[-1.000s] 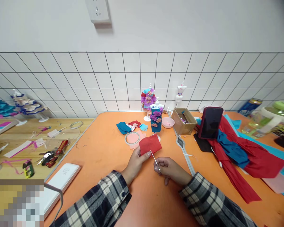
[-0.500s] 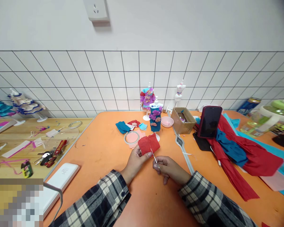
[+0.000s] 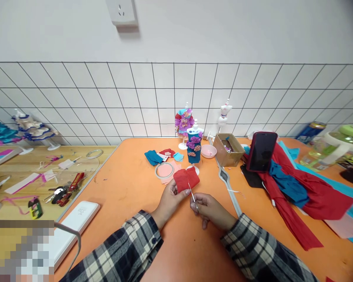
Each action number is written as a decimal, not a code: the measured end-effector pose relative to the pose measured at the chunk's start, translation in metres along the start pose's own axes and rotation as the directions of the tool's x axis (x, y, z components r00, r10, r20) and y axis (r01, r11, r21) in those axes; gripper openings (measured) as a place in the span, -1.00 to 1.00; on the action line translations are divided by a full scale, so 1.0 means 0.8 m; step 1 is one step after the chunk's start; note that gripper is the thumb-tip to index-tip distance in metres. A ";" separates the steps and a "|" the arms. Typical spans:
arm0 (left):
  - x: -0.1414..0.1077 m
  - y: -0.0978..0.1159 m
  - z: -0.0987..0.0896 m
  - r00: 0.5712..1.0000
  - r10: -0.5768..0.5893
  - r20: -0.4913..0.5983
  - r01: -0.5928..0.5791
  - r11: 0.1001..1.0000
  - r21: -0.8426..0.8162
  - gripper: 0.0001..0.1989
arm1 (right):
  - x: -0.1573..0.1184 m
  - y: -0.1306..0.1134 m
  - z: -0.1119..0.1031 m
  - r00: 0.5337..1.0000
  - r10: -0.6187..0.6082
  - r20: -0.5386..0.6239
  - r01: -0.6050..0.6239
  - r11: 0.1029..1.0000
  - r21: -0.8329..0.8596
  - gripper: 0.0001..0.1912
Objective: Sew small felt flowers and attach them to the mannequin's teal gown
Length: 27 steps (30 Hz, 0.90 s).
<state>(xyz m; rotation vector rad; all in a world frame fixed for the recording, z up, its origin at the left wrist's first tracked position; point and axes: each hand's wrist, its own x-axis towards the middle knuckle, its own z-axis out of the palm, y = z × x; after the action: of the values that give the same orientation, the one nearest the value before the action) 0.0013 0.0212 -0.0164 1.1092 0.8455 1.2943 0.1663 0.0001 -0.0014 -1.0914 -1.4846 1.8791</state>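
Two hands in plaid sleeves meet over the middle of an orange worktop (image 3: pixel 129 184), which carries everything in view and abuts a pale wooden bench (image 3: pixel 32 164) on its left side. Largest of the surrounding things is a heap of red, teal and pink crepe paper (image 3: pixel 306 196) spread along the right, with a dark phone (image 3: pixel 261 152) propped upright against it, screen toward the worker, a placement that appears meant for viewing. Behind the hands stand a small cardboard box (image 3: pixel 228 150), a pink dish (image 3: pixel 208 151) and a teal paper-dressed mannequin (image 3: pixel 194 147), with two more miniature dress forms nearer the tiled wall; a tape ring (image 3: pixel 164 170) lies on pink scraps just beside the work. A white flat case (image 3: pixel 76 221) rests near the left edge. The left hand (image 3: pixel 168 199) pinches the lower edge of a folded red paper piece (image 3: pixel 186 178), lifting it just clear of the worktop, seemingly to keep it taut and steady. The right hand (image 3: pixel 213 209), fingers curled tight, grips small scissors (image 3: pixel 193 196), blades angled up so the tips touch the red paper's bottom edge. Nothing stands between the hands and the paper; the tape ring and mannequin base crowd closest behind.
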 end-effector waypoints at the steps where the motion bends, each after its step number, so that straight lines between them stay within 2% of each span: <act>1: 0.000 0.000 0.000 1.000 0.003 -0.005 -0.003 1.000 -0.003 -0.43 | 0.000 0.000 0.000 1.000 -0.003 -0.008 0.003 1.000 -0.008 -0.56; 9: -0.003 0.000 0.001 1.000 0.011 -0.010 -0.011 1.000 0.000 -0.40 | -0.001 -0.004 0.003 1.000 0.000 -0.024 0.000 1.000 0.009 -0.56; 16: 0.000 -0.001 -0.003 0.998 0.051 -0.027 -0.053 0.995 -0.084 -0.53 | 0.001 0.001 0.002 0.998 -0.023 -0.057 0.021 0.999 -0.038 -0.60; 19: 0.004 0.000 -0.004 0.998 0.036 -0.060 -0.041 0.996 -0.081 -0.56 | 0.002 0.002 0.001 0.998 -0.010 -0.055 0.007 0.999 -0.048 -0.59; 23: 0.004 -0.002 -0.003 0.999 0.003 -0.038 -0.007 0.995 -0.104 -0.55 | 0.001 0.000 0.001 0.999 0.021 -0.042 -0.022 1.000 -0.009 -0.57; 27: 0.002 -0.005 -0.003 0.998 -0.031 -0.047 0.025 0.994 -0.107 -0.54 | 0.000 0.000 0.000 0.999 0.002 -0.041 -0.003 1.000 -0.026 -0.57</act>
<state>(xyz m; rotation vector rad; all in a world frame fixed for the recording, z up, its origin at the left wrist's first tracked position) 0.0008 0.0236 -0.0203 0.9820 0.8159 1.3322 0.1661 0.0002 -0.0012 -1.1372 -1.4892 1.8330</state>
